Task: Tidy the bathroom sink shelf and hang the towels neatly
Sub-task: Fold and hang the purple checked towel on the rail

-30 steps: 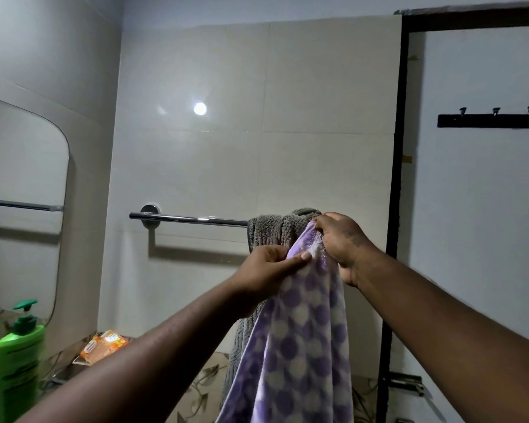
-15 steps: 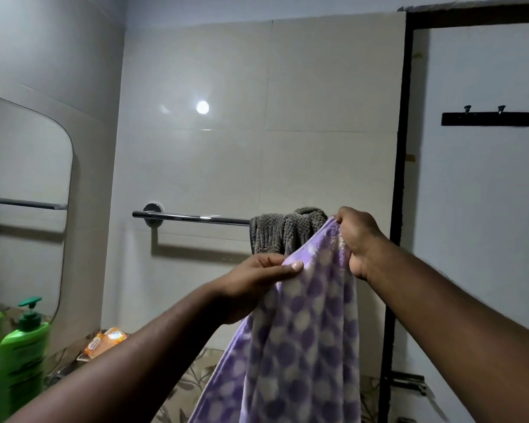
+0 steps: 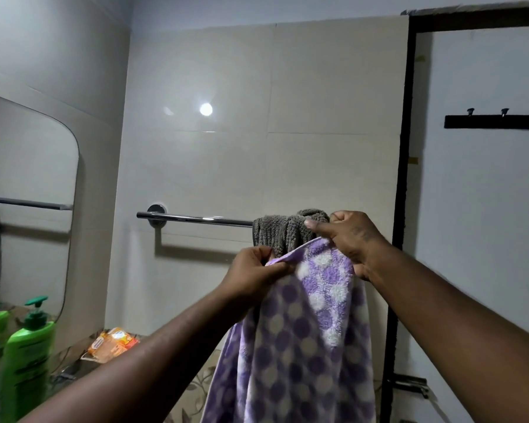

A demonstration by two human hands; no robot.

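A purple towel with white dots hangs down in front of me, held up by its top edge. My left hand pinches the left end of that edge. My right hand grips the right end, a little higher. Just behind them a grey towel is bunched over the right end of a chrome towel bar on the tiled wall. The purple towel hides the lower part of the grey one.
A green pump bottle stands at the lower left beside a mirror. An orange packet lies on the shelf near the wall. A dark door frame and a black hook rail are on the right.
My hands have drawn apart along the purple towel's top edge, spreading it wider. My right hand has risen slightly toward the grey towel.
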